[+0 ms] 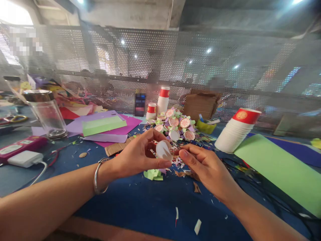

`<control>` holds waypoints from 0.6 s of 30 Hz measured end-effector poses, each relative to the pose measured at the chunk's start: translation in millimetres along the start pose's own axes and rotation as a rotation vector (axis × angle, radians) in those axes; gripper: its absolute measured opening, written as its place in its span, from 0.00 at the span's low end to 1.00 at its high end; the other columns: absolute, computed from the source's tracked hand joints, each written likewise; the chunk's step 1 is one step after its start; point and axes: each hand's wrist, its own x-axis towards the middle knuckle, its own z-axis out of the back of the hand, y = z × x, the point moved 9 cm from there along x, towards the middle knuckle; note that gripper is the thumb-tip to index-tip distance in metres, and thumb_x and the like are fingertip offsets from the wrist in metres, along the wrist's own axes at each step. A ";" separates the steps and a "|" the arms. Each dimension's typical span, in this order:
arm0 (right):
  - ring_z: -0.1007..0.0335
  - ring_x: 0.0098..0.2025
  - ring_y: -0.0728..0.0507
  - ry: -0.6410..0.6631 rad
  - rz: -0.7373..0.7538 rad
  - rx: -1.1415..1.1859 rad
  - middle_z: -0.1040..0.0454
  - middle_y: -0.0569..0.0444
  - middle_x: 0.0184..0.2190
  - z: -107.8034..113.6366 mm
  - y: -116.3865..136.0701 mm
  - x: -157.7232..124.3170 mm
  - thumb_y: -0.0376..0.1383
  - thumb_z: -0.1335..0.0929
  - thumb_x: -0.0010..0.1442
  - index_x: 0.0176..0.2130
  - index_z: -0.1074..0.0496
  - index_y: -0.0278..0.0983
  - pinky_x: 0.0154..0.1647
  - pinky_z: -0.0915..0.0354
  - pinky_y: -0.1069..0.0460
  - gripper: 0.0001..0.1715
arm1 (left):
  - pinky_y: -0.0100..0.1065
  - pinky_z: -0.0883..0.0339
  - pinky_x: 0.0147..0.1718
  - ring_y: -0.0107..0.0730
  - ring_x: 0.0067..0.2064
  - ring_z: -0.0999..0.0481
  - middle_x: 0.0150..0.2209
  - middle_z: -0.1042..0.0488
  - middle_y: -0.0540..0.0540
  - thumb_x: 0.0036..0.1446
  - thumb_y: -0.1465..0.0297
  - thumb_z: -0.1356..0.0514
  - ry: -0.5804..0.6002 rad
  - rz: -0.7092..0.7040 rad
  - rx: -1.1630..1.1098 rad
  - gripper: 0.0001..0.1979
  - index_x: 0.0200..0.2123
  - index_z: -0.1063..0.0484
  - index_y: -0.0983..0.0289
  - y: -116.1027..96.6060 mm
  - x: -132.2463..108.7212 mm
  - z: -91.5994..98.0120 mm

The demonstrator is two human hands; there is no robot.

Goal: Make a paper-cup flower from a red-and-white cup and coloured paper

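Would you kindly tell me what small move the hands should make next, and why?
Probably ease the right hand slightly toward the white round piece: the left hand holds that piece between thumb and fingers, and the right fingers are close beside it, though whatever they may hold is hard to make out.

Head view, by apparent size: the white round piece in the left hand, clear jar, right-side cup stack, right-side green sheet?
1. Green sheet
2. Cup stack and clear jar, too alike to rank
3. White round piece
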 end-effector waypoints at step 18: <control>0.35 0.26 0.48 0.071 0.050 -0.241 0.30 0.58 0.24 -7.6 4.5 1.4 0.50 0.35 0.67 0.31 0.27 0.38 0.26 0.42 0.53 0.22 | 0.35 0.29 0.42 0.30 0.41 0.26 0.44 0.25 0.53 0.52 0.66 0.30 0.022 -0.270 0.664 0.24 0.51 0.31 0.64 -27.0 -8.4 -3.0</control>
